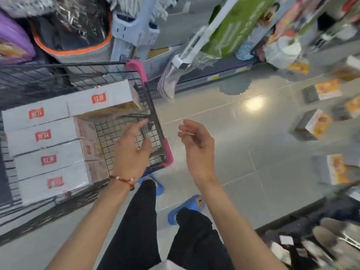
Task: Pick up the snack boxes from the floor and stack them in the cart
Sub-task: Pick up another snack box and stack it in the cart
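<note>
Nearest, at the bottom edge: black trousers [140,221] and a pair of blue rubber slippers [187,208] on glossy grey floor tiles [243,152].

Just beyond, two bare forearms extended forward, well apart. Left hand [130,147], with a red string bracelet with white beads [122,181] at the wrist, spread palm-down over the near right corner of the black wire shopping cart with pink plastic corner caps [155,117]. Fingers loose and fairly straight, gripping nothing; contact with the mesh impossible to tell. Right hand [196,147] outside the cart, over bare tile, fingers relaxed and slightly curled, also holding nothing.

Inside the cart, left of the left hand: white cardboard snack boxes with red square logos [48,159]. Long, flat-sided, sharp-edged, packed side by side and touching, five white faces turned upward. Long axes across the cart, left to right in view. Short ends printed in pale orange, toward the bare square mesh of the cart floor.

Farther right, on the floor: loose snack boxes with orange-yellow picture panels [313,124]. At least five, scattered and apart from one another, blurred. Dark grey on some faces, food pictures on others, lying at mixed angles.

Farthest: a grey fabric tub with an orange rim [78,49] behind the cart, pale blue-grey mop heads [134,30] beside it, and a tall green and white package [233,26] leaning at a low shelf.
</note>
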### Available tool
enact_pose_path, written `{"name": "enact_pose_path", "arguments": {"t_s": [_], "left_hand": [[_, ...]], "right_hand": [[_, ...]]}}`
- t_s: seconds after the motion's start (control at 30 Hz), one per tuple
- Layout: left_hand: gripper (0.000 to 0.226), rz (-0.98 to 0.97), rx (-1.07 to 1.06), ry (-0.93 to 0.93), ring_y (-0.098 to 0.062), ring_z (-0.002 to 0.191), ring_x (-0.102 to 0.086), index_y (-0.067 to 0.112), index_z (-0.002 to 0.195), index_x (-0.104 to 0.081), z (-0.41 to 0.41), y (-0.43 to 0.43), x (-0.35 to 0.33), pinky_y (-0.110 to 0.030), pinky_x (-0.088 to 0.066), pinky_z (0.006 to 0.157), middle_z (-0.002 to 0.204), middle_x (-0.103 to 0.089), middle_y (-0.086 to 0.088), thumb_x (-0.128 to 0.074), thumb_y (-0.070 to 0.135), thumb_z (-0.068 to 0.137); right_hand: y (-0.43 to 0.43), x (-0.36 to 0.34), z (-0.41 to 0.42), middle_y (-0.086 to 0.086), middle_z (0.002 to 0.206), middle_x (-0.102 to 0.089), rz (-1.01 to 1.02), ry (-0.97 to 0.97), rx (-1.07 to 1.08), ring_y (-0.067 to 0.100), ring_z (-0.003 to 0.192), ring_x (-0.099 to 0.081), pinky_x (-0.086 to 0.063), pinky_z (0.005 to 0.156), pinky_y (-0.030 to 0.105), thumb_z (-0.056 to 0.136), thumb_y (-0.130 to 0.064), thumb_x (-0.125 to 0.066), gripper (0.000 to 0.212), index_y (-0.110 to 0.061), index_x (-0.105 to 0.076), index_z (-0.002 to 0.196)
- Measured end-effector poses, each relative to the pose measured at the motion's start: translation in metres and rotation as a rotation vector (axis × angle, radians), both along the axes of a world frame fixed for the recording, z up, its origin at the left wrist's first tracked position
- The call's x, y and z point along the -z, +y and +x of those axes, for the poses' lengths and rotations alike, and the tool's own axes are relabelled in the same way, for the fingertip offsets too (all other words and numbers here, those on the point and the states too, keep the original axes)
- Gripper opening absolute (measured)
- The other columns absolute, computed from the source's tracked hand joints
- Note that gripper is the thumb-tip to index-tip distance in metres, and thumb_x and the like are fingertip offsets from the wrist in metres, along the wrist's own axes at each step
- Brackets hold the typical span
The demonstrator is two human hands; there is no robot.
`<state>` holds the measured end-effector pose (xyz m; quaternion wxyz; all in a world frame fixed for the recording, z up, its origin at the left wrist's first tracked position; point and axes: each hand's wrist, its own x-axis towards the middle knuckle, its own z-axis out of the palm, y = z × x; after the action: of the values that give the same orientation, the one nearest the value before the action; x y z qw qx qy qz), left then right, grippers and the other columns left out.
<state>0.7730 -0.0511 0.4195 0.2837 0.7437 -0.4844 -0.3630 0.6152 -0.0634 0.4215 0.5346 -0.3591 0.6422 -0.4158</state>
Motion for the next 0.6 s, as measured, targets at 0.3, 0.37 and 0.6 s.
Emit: {"name": "enact_pose_path", "arguments": {"t_s": [0.3, 0.37, 0.6], "left_hand": [[0.037, -0.049, 0.146, 0.114, -0.008, 0.114, -0.062, 0.014, 0.131, -0.062, -0.158, 0.042, -0.057, -0.017, -0.047, 0.094, 0.129, -0.064, 0.002, -0.06, 0.005, 0.096], [0.037, -0.033, 0.217, 0.155, -0.01, 0.118, -0.059, 0.018, 0.13, -0.063, -0.197, 0.049, -0.066, -0.008, -0.043, 0.091, 0.127, -0.064, 0.004, -0.06, 0.005, 0.095], [0.035, -0.008, 0.565, 0.203, -0.01, 0.118, -0.061, 0.018, 0.126, -0.065, -0.312, 0.056, -0.079, 0.0, -0.041, 0.084, 0.123, -0.067, 0.006, -0.063, 0.005, 0.094]], "right_hand": [[0.085, -0.048, -0.158, -0.001, 0.105, -0.076, -0.03, -0.028, 0.199, 0.018, 0.101, -0.07, -0.055, 0.089, 0.023, 0.098, 0.0, -0.06, 0.03, -0.024, -0.071, 0.113], [0.104, -0.053, -0.194, -0.002, 0.103, -0.076, -0.034, -0.014, 0.245, 0.012, 0.099, -0.07, -0.054, 0.088, 0.022, 0.098, -0.001, -0.061, 0.028, -0.02, -0.071, 0.116], [0.143, -0.073, -0.296, -0.004, 0.105, -0.076, -0.052, -0.018, 0.49, 0.012, 0.102, -0.069, -0.054, 0.091, 0.021, 0.099, -0.004, -0.061, 0.026, -0.02, -0.071, 0.117]]}}
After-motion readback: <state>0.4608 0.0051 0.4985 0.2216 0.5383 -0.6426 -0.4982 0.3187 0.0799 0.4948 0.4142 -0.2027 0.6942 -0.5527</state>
